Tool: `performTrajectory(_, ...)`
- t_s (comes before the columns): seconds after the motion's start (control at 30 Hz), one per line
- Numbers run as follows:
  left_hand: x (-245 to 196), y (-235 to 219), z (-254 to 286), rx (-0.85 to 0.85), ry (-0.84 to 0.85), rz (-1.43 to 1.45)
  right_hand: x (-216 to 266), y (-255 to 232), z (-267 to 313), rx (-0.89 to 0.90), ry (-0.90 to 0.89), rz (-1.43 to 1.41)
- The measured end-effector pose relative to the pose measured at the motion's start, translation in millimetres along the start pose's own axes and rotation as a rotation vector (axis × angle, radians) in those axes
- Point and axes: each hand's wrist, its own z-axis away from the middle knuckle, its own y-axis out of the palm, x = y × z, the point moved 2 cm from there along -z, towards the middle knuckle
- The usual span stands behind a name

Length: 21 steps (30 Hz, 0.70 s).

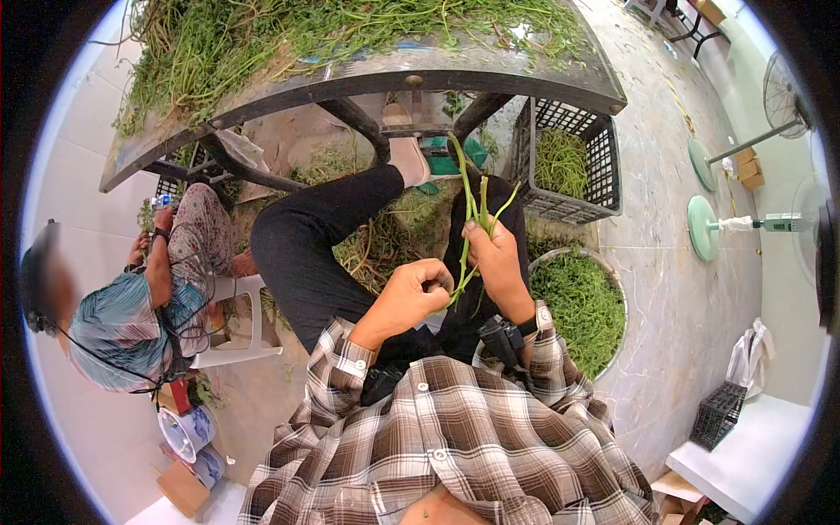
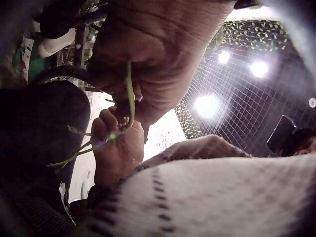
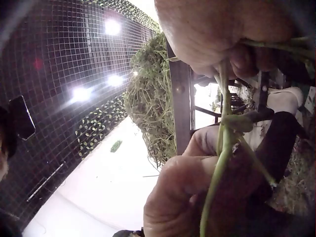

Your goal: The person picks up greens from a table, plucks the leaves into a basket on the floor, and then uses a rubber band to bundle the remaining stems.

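My right hand [image 1: 499, 262] grips a few green plant stems [image 1: 484, 192] over my lap, thumb laid along them and their upper ends pointing toward the table. Lower on the same bunch, my left hand [image 1: 407, 293] has its fingers curled and pinches a thin stem close to the right hand. From the right wrist, a forked stem [image 3: 224, 148] runs down out of the right fist [image 3: 217, 29] past the curled left fingers [image 3: 177, 182]. In the left wrist view, a bent stem [image 2: 130, 96] with side shoots crosses in front of the right hand [image 2: 118, 148].
A table [image 1: 367, 83] heaped with leafy greens [image 1: 262, 35] stands ahead. Right of my legs are a black crate [image 1: 569, 210] holding stems and a round basket [image 1: 623, 306] of leaves. Another person [image 1: 131, 306] sits at left. Loose plant scraps [image 1: 394, 236] litter the floor; fans [image 1: 700, 223] stand at right.
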Motion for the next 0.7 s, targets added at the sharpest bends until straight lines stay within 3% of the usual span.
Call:
performTrajectory(0.27,-3,1,1,-0.004,-0.031,-0.002,4,0,3,0.0,0.017,-0.014)
performTrajectory(0.43,-1,-5,-1,-0.131,0.101,-0.026,3,-5,1,-0.031,0.025,-0.053)
performTrajectory(0.7,6,-5,-4,-0.141,0.069,0.022,8,-6,0,-0.047,0.048,-0.071)
